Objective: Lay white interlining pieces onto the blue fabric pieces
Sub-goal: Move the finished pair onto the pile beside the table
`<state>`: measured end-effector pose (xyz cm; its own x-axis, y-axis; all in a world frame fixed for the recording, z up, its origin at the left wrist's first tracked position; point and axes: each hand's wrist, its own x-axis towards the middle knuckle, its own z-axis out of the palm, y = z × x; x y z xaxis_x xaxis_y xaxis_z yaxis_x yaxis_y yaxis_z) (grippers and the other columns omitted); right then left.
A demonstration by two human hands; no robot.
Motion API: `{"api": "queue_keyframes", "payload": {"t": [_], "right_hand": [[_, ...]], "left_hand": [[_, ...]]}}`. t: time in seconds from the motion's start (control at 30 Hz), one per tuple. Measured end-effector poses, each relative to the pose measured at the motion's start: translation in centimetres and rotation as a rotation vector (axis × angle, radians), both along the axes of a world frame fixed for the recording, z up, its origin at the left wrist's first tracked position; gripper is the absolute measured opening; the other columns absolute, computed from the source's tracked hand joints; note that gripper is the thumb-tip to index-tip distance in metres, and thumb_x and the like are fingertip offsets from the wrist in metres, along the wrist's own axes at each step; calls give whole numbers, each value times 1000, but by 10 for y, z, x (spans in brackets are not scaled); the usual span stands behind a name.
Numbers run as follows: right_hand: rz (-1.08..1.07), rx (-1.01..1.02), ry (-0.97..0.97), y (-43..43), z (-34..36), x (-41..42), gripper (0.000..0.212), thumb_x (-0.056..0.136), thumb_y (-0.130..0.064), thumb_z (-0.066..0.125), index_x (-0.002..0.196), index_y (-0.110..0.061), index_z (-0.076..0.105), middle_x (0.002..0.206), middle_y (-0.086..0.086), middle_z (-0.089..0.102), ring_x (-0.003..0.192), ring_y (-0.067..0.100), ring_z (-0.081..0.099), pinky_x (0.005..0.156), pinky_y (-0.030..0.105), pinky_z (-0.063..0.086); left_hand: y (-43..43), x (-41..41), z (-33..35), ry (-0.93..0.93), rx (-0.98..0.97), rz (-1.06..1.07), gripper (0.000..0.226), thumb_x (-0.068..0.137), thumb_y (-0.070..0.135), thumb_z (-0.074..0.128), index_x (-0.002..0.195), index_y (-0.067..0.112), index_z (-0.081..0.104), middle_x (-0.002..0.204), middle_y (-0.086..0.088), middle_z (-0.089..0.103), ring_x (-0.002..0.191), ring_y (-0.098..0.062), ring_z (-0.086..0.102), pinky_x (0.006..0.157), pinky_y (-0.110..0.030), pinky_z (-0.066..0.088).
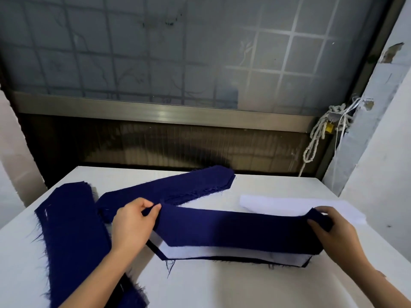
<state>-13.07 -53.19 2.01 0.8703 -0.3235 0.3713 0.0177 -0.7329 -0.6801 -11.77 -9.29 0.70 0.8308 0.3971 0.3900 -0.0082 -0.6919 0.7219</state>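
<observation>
While both hands hold one blue piece (222, 230) by its far edge, its near edge rests on a white interlining (200, 252) lying at the front of the bench (222, 287). A white strip shows along the near side, with a dark frayed fabric edge (244, 262) under it. The left hand (133, 223) pinches the piece's left corner between thumb and fingers (153, 211). The right hand (333, 236) has its fingers curled over the right corner, gripping it.

Two more lots of blue fabric lie on the bench: a long pile (69, 230) at the left, running toward the near edge under the left forearm, and a slanted pile (178, 187) behind the left hand. That makes three blue lots besides the edge under the interlining. A second white lot (278, 205) lies behind the held piece, partly hidden by it and by the right hand.

Beyond the bench stands a frosted window (155, 52) with a grid behind it, and a knotted rope (315, 138) hangs at its right.
</observation>
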Motion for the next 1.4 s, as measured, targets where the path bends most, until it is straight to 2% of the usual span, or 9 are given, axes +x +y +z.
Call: {"api": "queue_keyframes", "payload": {"t": [0.2, 0.5, 0.67, 0.93, 1.03, 1.17, 1.27, 1.33, 1.4], "right_hand": [[-24, -101, 134, 12, -31, -3, 25, 85, -14, 69, 107, -23, 59, 75, -1, 64, 68, 27, 58, 61, 33, 42], [-73, -402, 15, 20, -45, -8, 14, 84, -18, 70, 96, -19, 63, 79, -3, 68, 70, 27, 64, 56, 30, 39], [-91, -393, 32, 19, -45, -7, 10, 86, -22, 68, 94, -19, 63, 81, -2, 68, 70, 28, 64, 58, 32, 42], [-207, -354, 112, 16, -51, -2, 20, 89, -28, 63, 105, -16, 60, 94, 5, 66, 84, 30, 59, 59, 32, 38], [-321, -336, 158, 12, -52, -2, 33, 90, -32, 62, 112, -7, 58, 101, 13, 61, 92, 36, 55, 66, 37, 42], [-422, -249, 243, 7, -51, -1, 36, 89, -42, 58, 88, -6, 58, 90, 13, 54, 87, 36, 51, 72, 42, 47], [-373, -278, 269, 9, -49, 1, 45, 89, -53, 53, 74, -11, 56, 82, 7, 50, 82, 32, 49, 72, 40, 48], [-280, -332, 273, 11, -49, 2, 45, 86, -57, 55, 68, -16, 53, 79, 2, 48, 79, 26, 48, 70, 38, 47], [-195, -328, 265, 11, -49, 3, 40, 83, -55, 60, 68, -20, 48, 75, -3, 48, 74, 22, 49, 66, 36, 46]], "left_hand": [[0, -10, -22, 110, 239, -39, 10, 91, 34, 69, 89, 24, 70, 63, 17, 61, 60, -7, 59, 52, -28, 44], [-2, -8, -30, 178, 339, -51, 22, 97, 38, 59, 100, 18, 66, 72, 5, 68, 68, -17, 65, 57, -30, 41], [-3, -4, -30, 187, 374, -37, 26, 99, 39, 55, 96, 14, 61, 71, -1, 68, 68, -24, 66, 59, -35, 47], [-4, -5, -32, 228, 544, 28, 25, 98, 40, 55, 94, 16, 57, 67, 3, 65, 62, -18, 64, 54, -30, 37], [-2, -6, -31, 221, 581, 45, 24, 90, 27, 69, 82, 9, 56, 66, -5, 61, 58, -27, 59, 54, -35, 44], [-2, -8, -33, 123, 603, 74, 20, 77, 5, 79, 71, -2, 62, 63, -17, 58, 53, -36, 56, 51, -45, 46], [-2, -6, -37, 180, 551, 75, 33, 94, 35, 63, 77, 6, 66, 74, -8, 63, 69, -29, 59, 61, -40, 48], [-4, -5, -39, 249, 543, 79, 48, 93, 60, 49, 86, 16, 64, 87, 1, 63, 84, -22, 57, 70, -35, 48], [-7, -5, -39, 280, 544, 24, 48, 89, 67, 49, 89, 20, 59, 90, 5, 58, 88, -17, 52, 75, -31, 46]]}}
